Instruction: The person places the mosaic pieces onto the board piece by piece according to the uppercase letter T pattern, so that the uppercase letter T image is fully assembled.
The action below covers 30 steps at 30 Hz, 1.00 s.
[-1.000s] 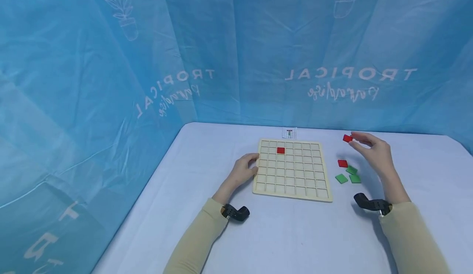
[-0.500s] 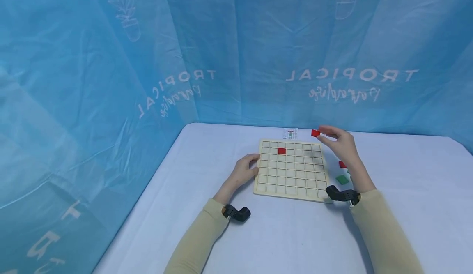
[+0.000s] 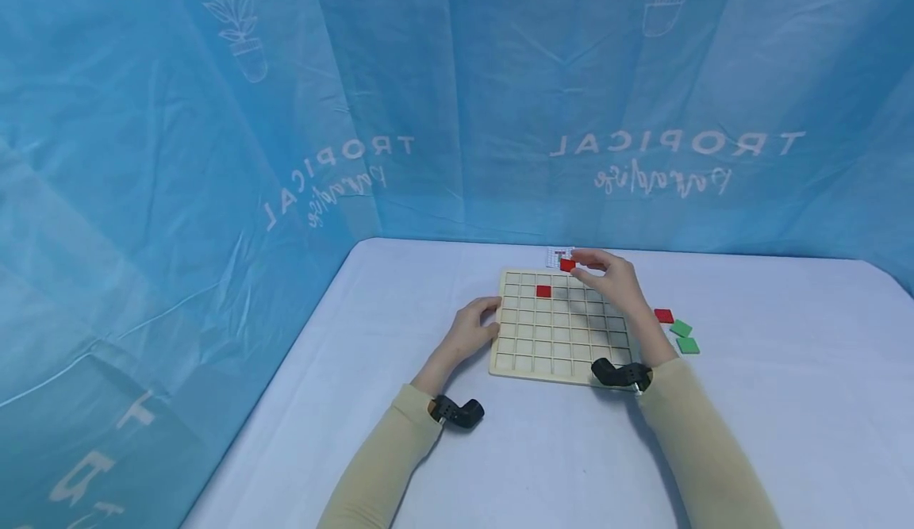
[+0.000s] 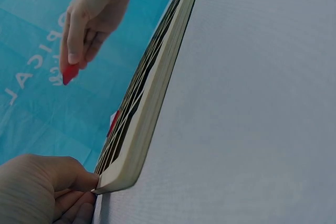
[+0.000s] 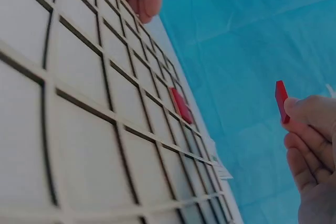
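A pale wooden grid board (image 3: 531,339) lies on the table, with one red square tile (image 3: 543,291) set in a cell near its far side. At the board's left edge my left hand (image 3: 471,327) grips the rim between thumb and fingers, as the left wrist view shows at the corner. Thumb and fingertips of my right hand (image 3: 607,279) pinch a second red tile (image 5: 282,102), held up above the far edge of the board. In the head view this tile overlaps the small printed grid card (image 3: 554,257) behind the board.
Right of the board lie another red tile (image 3: 663,316) and green tiles (image 3: 688,346), partly hidden by the right forearm. A blue printed curtain (image 3: 500,116) hangs behind and to the left of the white table (image 3: 528,450).
My right hand has carried the red tile leftward from the loose tiles' side to above the board's far edge. My left hand has stayed on the board's left rim.
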Motion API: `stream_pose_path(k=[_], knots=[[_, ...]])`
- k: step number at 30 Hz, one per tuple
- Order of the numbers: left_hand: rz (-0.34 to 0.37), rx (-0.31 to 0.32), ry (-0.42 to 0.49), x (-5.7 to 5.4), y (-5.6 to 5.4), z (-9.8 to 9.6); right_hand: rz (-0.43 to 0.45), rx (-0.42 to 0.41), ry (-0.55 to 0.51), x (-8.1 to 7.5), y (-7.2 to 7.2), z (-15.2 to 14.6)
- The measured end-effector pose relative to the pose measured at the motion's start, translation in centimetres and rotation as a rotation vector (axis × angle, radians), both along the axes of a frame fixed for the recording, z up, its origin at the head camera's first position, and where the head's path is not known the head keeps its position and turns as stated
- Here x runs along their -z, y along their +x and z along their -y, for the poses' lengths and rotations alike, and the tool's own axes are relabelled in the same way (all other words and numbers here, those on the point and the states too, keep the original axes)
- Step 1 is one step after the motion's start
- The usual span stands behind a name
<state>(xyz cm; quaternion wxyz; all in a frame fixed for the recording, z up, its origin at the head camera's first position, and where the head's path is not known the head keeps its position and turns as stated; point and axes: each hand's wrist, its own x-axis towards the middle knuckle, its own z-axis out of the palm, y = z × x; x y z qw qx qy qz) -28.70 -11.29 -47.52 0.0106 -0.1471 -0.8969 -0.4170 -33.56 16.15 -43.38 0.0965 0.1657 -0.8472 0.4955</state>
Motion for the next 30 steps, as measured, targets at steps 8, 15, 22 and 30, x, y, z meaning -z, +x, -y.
stream_pose_path(k=[8, 15, 22, 30], knots=[[0.004, 0.005, 0.006, 0.3, -0.2, -0.1, 0.039, 0.022, 0.006, 2.3, -0.1, 1.0], [-0.006, 0.009, 0.007, 0.1, -0.2, 0.0, 0.096, 0.05, -0.008, 4.4, -0.5, 1.3], [-0.015, 0.003, -0.004, 0.0, -0.1, -0.1, 0.071, 0.066, 0.066, 4.9, -0.6, 1.4], [-0.008, 0.002, -0.006, -0.1, 0.0, 0.0, 0.029, 0.053, 0.172, 5.4, -0.7, 1.5]])
